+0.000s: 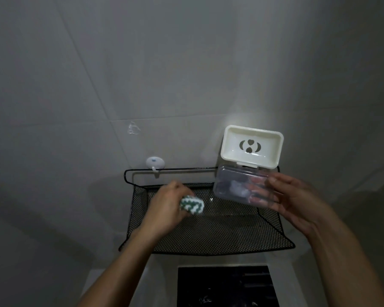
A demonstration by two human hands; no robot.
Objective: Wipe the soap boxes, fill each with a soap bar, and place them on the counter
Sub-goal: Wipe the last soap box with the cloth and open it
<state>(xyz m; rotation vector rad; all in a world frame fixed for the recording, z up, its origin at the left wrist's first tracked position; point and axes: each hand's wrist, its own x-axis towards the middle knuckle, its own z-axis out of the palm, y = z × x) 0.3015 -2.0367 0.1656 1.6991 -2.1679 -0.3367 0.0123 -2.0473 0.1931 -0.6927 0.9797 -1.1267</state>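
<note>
Right hand [297,202] holds an open, empty soap box [248,169] above the wire basket [208,235]. Left hand [166,207] grips a green-and-white cloth [192,205] just beside it. Judged stage: wiping; filling and placing remain.

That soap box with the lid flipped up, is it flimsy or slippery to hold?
The soap box probably feels stiff: its cream lid stands upright on the hinge without sagging. It is likely light, since the right hand holds it alone by one end. The clear, smooth base may be somewhat slippery, and the raised lid could swing if jolted.
</note>
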